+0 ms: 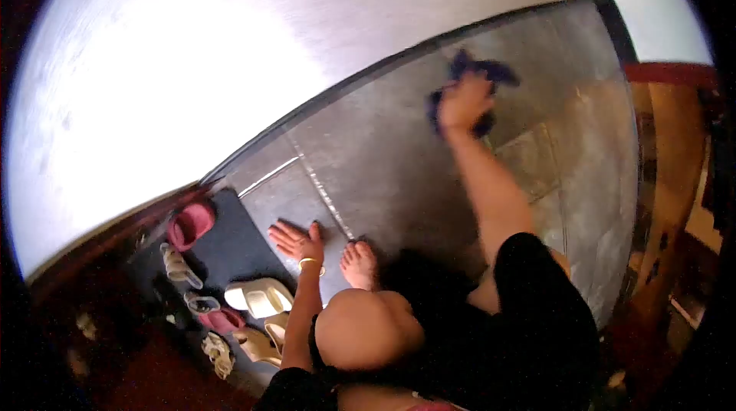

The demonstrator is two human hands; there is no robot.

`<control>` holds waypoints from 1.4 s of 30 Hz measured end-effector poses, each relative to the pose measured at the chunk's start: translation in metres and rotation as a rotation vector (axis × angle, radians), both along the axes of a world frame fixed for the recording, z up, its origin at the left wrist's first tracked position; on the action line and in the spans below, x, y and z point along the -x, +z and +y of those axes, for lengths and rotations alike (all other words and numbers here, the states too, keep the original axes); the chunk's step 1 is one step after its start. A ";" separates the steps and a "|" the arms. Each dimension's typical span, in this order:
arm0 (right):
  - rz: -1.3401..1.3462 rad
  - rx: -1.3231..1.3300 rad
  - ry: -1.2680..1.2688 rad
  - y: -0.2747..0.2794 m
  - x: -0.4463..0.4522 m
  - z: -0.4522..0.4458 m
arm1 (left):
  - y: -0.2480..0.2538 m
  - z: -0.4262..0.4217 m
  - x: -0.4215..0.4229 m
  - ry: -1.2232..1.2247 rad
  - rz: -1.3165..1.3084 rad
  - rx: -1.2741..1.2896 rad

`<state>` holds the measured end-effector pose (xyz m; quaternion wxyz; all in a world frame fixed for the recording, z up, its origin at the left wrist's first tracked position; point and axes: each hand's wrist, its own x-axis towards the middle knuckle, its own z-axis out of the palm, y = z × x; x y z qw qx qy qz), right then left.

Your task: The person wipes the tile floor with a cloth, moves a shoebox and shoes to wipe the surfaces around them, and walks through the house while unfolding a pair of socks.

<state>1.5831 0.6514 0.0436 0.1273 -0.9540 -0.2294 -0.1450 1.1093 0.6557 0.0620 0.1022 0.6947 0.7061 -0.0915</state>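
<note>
A dark blue cloth [484,126] lies bunched on the grey tiled floor [376,150], near the upper right of the view. My right hand [466,103] presses on the cloth with the arm stretched out; it is slightly blurred, and the cloth shows around its fingers. My left hand [297,242] rests flat on the floor beside my bare foot [359,264], fingers spread and nothing held. A gold-coloured bangle [308,261] circles the left wrist.
At the lower left, a dark mat [249,238] bears several pairs of footwear, among them pink clogs [190,227] and cream slides [261,297]. A white wall [230,50] with dark skirting borders the floor. Wooden furniture [671,158] stands at the right.
</note>
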 end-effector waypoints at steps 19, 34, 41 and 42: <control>0.202 0.105 0.200 0.035 -0.218 -0.083 | 0.030 0.006 -0.228 -0.629 -0.105 0.102; 0.271 0.118 1.156 0.039 0.013 -0.105 | 0.006 0.016 -0.248 -0.666 0.040 0.319; 0.639 0.620 1.622 0.075 -0.085 -0.262 | 0.031 0.010 -0.263 -0.683 0.062 0.361; 0.597 0.629 1.588 0.081 -0.102 -0.243 | 0.029 0.010 -0.263 -0.684 0.070 0.346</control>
